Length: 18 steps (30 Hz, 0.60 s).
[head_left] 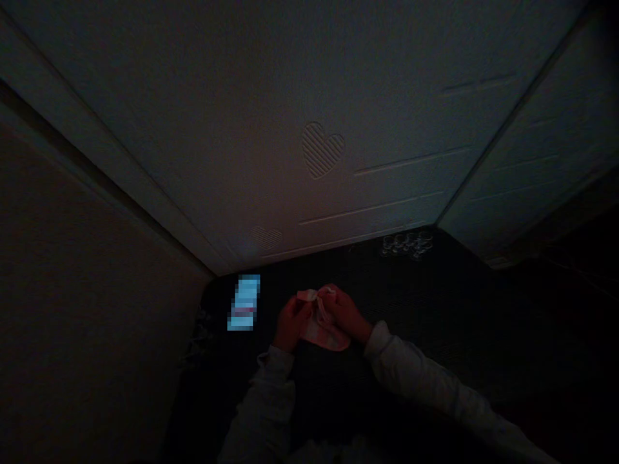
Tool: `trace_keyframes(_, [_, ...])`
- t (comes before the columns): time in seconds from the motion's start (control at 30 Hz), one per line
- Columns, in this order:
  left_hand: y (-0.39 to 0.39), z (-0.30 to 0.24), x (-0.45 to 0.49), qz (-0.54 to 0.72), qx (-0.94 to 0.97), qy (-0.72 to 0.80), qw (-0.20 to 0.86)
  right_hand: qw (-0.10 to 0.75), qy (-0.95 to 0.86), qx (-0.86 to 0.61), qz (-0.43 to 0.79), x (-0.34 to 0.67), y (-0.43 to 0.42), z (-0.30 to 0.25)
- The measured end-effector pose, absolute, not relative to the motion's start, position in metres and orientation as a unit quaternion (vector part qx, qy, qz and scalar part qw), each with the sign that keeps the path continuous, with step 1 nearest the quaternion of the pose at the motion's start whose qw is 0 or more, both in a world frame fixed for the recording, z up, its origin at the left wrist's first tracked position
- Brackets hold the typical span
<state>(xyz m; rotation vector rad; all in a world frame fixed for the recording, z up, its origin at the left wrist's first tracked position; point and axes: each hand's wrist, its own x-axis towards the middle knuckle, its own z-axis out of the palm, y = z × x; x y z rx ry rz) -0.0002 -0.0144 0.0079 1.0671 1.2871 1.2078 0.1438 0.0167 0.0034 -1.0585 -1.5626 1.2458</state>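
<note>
The scene is very dark. My left hand [290, 322] and my right hand [345, 312] are close together over a dark surface [435, 303], both closed on a small pale pink piece of cloth [322, 332]. The fingers pinch its upper edge, and the rest of the cloth hangs down between my hands. Both arms wear light long sleeves.
A glowing phone screen [244, 303] lies on the dark surface to the left of my hands. Several small clear shiny objects [406, 243] sit at the far edge by the wall. A light panelled wall with a heart emblem [322, 149] rises behind.
</note>
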Motion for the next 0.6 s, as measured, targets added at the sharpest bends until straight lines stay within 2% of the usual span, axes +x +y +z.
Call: trace_keyframes(0.6, [-0.0138,0.0068,-0.0004,0.496,0.449,0.54,0.51,0.42,-0.626,-0.438,0.49,0.1436,0.0153,0.0072])
